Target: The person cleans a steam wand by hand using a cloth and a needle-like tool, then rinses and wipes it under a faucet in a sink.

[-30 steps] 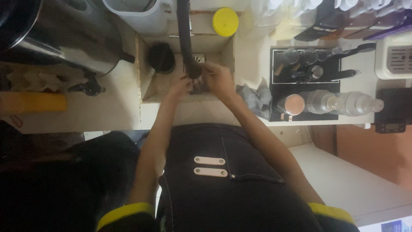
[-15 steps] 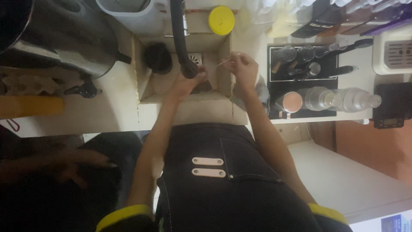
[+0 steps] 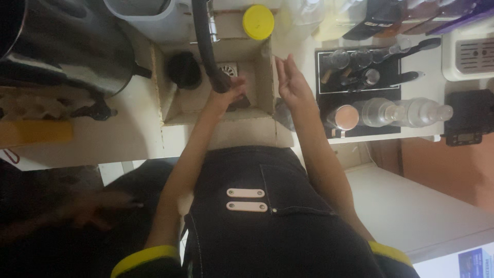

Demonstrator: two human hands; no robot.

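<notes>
Faucet spout (image 3: pixel 206 46), long axis toward sink drain (image 3: pixel 228 68); left hand (image 3: pixel 230 93) beneath, grip unclear; right hand (image 3: pixel 290 82) spread.

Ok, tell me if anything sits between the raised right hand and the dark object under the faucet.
Nothing visible does. The right hand is raised open over the sink's right wall; the dark object lies just left, inside the sink, under the left hand by the black faucet.

Small dark object (image 3: pixel 240 103) under left hand (image 3: pixel 229 95): mostly hidden, can't ID. Black curved tap hose (image 3: pixel 204 41) cut off at top edge.
</notes>
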